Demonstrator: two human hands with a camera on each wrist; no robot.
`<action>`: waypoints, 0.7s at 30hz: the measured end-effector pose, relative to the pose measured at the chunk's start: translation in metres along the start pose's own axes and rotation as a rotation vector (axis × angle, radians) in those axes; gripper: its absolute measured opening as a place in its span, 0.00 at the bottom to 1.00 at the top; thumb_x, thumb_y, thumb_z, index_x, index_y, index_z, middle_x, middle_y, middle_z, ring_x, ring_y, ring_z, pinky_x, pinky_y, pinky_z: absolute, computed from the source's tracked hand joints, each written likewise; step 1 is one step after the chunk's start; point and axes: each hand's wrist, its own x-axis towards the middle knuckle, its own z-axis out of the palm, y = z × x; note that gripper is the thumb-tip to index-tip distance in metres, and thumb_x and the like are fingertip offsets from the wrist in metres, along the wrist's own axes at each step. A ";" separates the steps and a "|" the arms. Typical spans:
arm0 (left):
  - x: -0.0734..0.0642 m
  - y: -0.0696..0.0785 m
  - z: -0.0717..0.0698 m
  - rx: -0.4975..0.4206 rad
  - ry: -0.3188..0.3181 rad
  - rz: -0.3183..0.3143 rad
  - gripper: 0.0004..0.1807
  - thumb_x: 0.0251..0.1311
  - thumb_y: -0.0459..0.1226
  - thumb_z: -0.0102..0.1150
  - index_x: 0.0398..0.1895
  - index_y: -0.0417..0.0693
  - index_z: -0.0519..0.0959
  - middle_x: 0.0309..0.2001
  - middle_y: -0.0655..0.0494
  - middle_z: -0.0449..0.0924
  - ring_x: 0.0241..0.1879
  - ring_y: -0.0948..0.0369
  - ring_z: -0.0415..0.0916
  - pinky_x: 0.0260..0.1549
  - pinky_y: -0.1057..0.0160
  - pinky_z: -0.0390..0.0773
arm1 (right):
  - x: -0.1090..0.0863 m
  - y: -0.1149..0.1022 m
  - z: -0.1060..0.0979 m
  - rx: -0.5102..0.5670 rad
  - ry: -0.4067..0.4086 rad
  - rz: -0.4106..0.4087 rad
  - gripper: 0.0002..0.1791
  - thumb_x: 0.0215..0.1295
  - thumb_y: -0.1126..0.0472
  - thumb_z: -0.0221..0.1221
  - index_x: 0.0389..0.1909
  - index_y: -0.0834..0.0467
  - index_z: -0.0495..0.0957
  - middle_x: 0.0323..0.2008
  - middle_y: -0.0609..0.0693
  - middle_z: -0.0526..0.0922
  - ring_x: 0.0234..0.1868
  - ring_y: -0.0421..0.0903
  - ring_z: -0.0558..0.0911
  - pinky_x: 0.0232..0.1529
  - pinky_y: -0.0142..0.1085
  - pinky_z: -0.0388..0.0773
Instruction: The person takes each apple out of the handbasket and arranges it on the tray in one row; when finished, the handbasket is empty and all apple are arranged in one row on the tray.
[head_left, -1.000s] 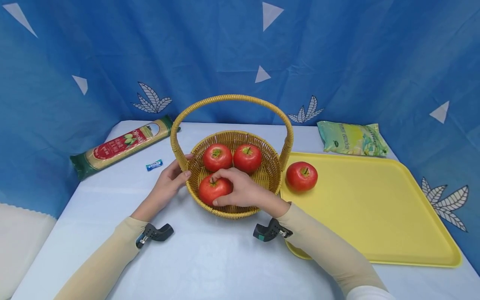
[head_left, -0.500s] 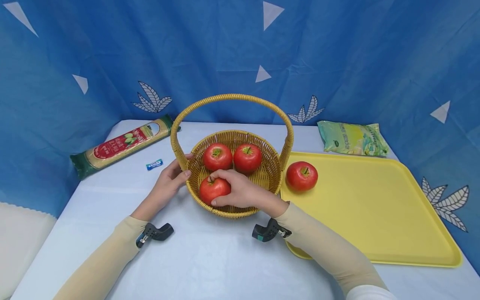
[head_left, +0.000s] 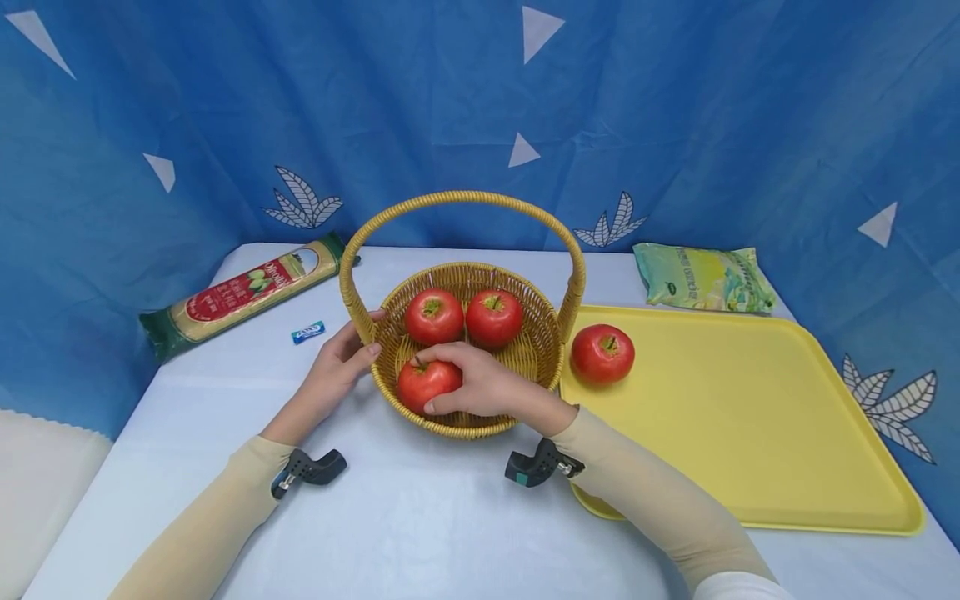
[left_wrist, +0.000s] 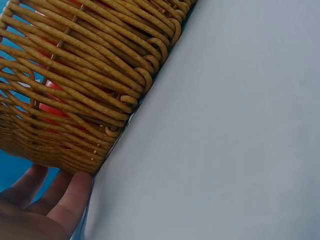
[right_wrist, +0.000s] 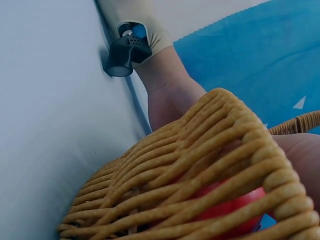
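Observation:
In the head view, my right hand [head_left: 483,379] reaches into a wicker basket [head_left: 468,432] and grips a red apple [head_left: 426,385], index finger by the stem and thumb on the near side. Two more apples, one on the left [head_left: 434,317] and one on the right [head_left: 494,318], lie behind it in the basket. My left hand [head_left: 336,367] holds the basket's left side at the foot of the handle. The left wrist view shows its fingers [left_wrist: 70,200] against the woven wall. From the right wrist, the basket wall partly hides the apple [right_wrist: 232,205] and the right hand.
A fourth apple [head_left: 603,354] sits on the yellow tray [head_left: 735,417] right of the basket. Behind the tray lies a green-yellow packet [head_left: 705,278]. A pasta pack [head_left: 243,292] and a small blue wrapped item [head_left: 307,332] lie at the left. The tall handle [head_left: 463,197] arches over the basket.
The right hand's grip on the front apple has shifted very slightly; the apple stays in the basket. The left hand keeps its place at the basket's side.

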 end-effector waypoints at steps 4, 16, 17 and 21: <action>0.000 0.000 0.000 -0.001 0.000 0.003 0.30 0.77 0.41 0.50 0.78 0.51 0.61 0.78 0.42 0.59 0.75 0.41 0.62 0.63 0.54 0.77 | 0.000 0.000 0.000 -0.001 0.000 0.003 0.32 0.59 0.58 0.72 0.66 0.49 0.76 0.65 0.51 0.76 0.66 0.51 0.74 0.63 0.48 0.80; -0.002 0.000 0.000 -0.019 -0.003 0.007 0.29 0.76 0.39 0.49 0.78 0.51 0.60 0.78 0.40 0.59 0.75 0.40 0.63 0.56 0.70 0.78 | -0.004 -0.002 -0.001 -0.009 0.004 -0.002 0.34 0.58 0.59 0.72 0.66 0.51 0.76 0.65 0.51 0.76 0.66 0.51 0.74 0.63 0.47 0.80; -0.002 0.000 0.000 -0.024 -0.002 0.007 0.29 0.76 0.38 0.49 0.78 0.51 0.60 0.78 0.40 0.59 0.75 0.40 0.63 0.55 0.71 0.78 | -0.004 -0.001 -0.001 -0.010 0.005 -0.006 0.34 0.57 0.59 0.72 0.66 0.51 0.76 0.65 0.51 0.76 0.66 0.51 0.74 0.63 0.47 0.80; -0.001 0.000 0.000 -0.039 -0.007 0.009 0.30 0.76 0.38 0.49 0.79 0.50 0.60 0.78 0.39 0.58 0.75 0.39 0.62 0.54 0.73 0.78 | -0.010 0.001 -0.006 -0.010 0.014 -0.027 0.33 0.57 0.58 0.73 0.65 0.50 0.77 0.64 0.51 0.77 0.65 0.51 0.75 0.62 0.45 0.81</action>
